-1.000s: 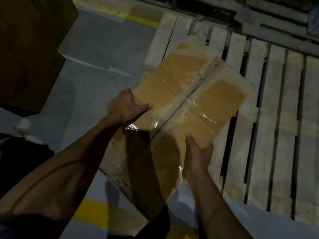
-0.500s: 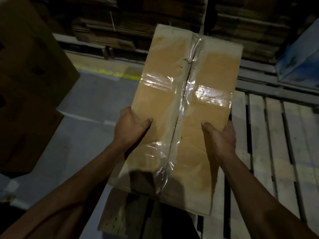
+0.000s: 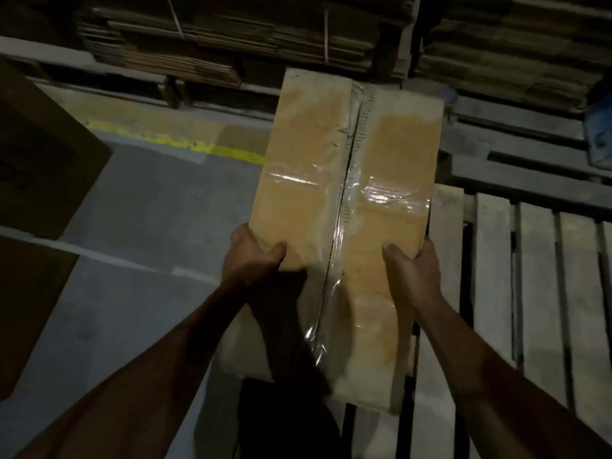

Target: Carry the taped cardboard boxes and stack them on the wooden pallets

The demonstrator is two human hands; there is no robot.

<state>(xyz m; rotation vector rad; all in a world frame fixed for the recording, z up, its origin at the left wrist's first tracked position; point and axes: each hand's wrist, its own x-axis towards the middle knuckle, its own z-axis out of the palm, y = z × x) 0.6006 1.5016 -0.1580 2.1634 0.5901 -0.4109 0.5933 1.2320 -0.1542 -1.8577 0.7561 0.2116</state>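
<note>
A long tan cardboard box sealed with clear tape (image 3: 351, 207) fills the centre of the frame, its long axis running from the lower centre up toward the top, taped seam lengthwise. The left hand (image 3: 253, 256) grips its left edge, thumb on top; the right hand (image 3: 412, 265) grips its right edge likewise. A pale slatted wooden pallet (image 3: 543, 293) lies at lower right, beneath and beside the box.

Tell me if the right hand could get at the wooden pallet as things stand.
Probably not yet. The right hand grips the taped cardboard box together with the left hand, so it is busy. The wooden pallet lies open just beside and below it, with nothing between.
</note>
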